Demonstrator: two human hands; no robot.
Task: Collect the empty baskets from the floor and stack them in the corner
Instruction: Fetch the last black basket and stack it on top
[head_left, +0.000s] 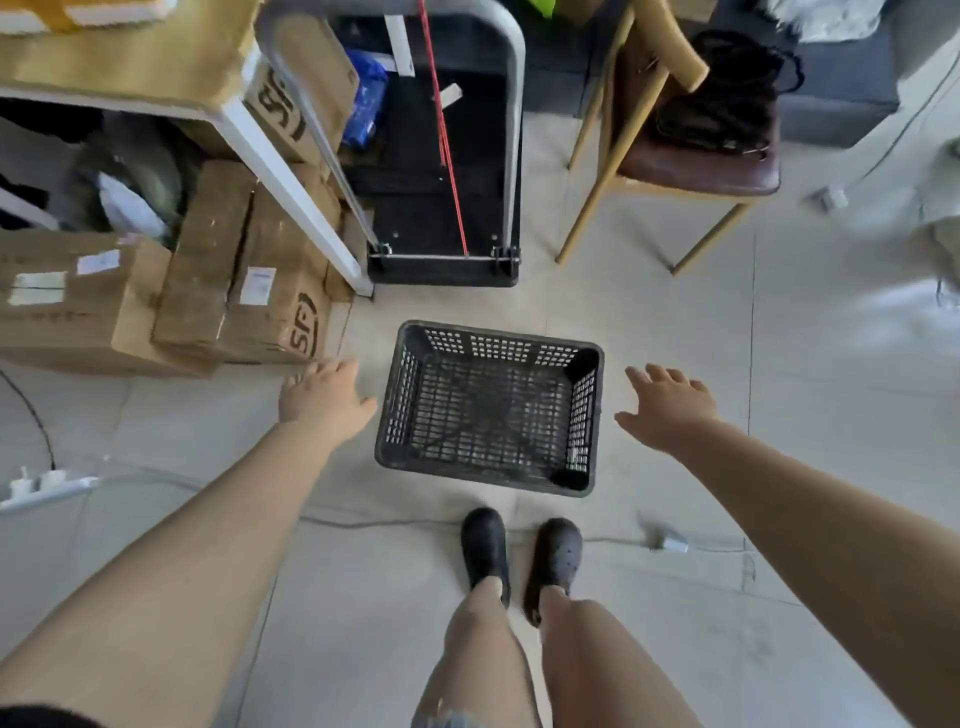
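So the basket (488, 410) sits on the floor (779, 364) right in front of my shoes (519, 558), upright, mouth up, nothing in it as far as I can see through the slots. It's black plastic, rectangular, lattice walls and a gridded bottom with the pale tiles showing through. My left hand (322, 397) hangs just off its left wall, fingers loose and spread, not touching. My right hand (670, 408) is out to the right of it, fingers fanned wide, also apart from the rim and holding nothing.

Beyond the basket there's a black cart (441, 182) standing against the clutter, a red rod (447, 145) leaning across it. Left of that, cardboard boxes (244, 291) all taped closed, so no idea what's inside; they're partly tucked under a white frame (270, 171), and the stuff further back there is too dark and blurry to name. Up right, a chair (691, 161) with a black tangle of cable (727, 93) on the seat, its top cut off by the edge. A power strip (41, 488) lies far left on the floor, half out of view.
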